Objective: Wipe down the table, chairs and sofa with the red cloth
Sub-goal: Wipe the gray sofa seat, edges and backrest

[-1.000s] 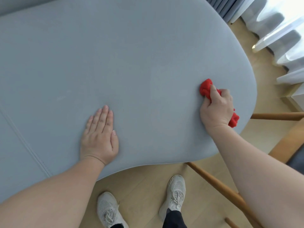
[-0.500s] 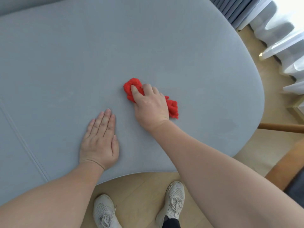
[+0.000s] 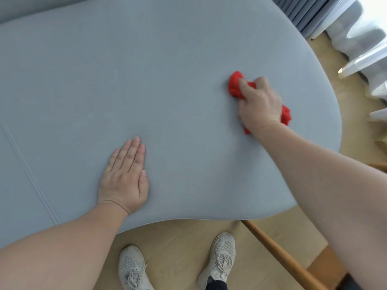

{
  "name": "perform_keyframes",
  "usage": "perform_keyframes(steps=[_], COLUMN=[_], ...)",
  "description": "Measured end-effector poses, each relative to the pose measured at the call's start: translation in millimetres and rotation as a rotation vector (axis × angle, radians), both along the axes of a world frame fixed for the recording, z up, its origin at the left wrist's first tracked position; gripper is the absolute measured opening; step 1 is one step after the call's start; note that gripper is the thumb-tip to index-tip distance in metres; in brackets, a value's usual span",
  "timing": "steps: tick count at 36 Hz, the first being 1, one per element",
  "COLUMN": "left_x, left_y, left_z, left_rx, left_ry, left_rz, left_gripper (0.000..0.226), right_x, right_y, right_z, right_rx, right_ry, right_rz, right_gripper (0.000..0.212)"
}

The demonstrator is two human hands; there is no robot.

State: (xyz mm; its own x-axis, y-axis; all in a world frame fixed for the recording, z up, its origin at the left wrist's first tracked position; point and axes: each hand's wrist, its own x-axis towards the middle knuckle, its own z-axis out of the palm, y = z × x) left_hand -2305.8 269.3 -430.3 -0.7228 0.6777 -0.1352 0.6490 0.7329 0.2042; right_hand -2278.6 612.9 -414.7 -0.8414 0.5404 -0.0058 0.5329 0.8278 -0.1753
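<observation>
Here, the right hand (image 3: 259,107) is gripping the red cloth (image 3: 235,86) on the sofa (image 3: 146,70); the left hand (image 3: 125,178) is resting flat, fingers straight

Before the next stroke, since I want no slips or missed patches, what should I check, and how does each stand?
1. Grip of the right hand on the red cloth: ok, fingers curl round it.
2. Contact of the cloth with the grey surface: ok.
3. Brace of the left hand, flat on the surface: ok, fingers straight.
4. Gap between the left hand and the cloth: ok, well apart.
5. Gap between the shoes and the wooden leg: ok.
6. Which patches are already wiped: cannot tell, no marks show.
</observation>
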Motion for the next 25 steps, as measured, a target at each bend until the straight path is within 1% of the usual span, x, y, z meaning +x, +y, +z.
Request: perform_keyframes(steps=[7,9,11,14,16,22,25], left_x=[0.1,-0.6,-0.7,-0.1,0.2,-1.1,1.9], left_y=[0.2,0.9,0.4,-0.4,-0.8,0.0,-0.6], left_z=[-0.7,-1.2,-1.4,-0.4,0.2,1.0,5.2], left_rx=[0.023,0.023,0.015,0.017,0.019,0.021,0.017], left_ry=[0.008,0.002,-0.003,-0.006,-0.02,-0.024,-0.034], left_rz=[-0.006,-0.008,-0.005,-0.003,-0.001,-0.006,-0.003], left_gripper=[0.061,0.061,0.061,0.062,0.062,0.061,0.061], right_x=[64.0,71.8,69.6,59.5,54.7,38.1,38.4], right_y=[68.7,74.1,70.9,57.2,44.0,-8.4,-49.2], right_z=[5.3,5.5,4.7,6.2,6.9,7.0,6.9], right_rx=[-0.013,-0.01,-0.024,-0.059,-0.072,-0.085,-0.1], right_ry=[0.007,0.031,0.044,0.039,0.031,0.056,0.051], right_rz=[-0.478,-0.559,-0.58,-0.578,-0.531,-0.34,-0.171], right_gripper=[0.045,0.044,0.039,0.028,0.026,0.031,0.036])
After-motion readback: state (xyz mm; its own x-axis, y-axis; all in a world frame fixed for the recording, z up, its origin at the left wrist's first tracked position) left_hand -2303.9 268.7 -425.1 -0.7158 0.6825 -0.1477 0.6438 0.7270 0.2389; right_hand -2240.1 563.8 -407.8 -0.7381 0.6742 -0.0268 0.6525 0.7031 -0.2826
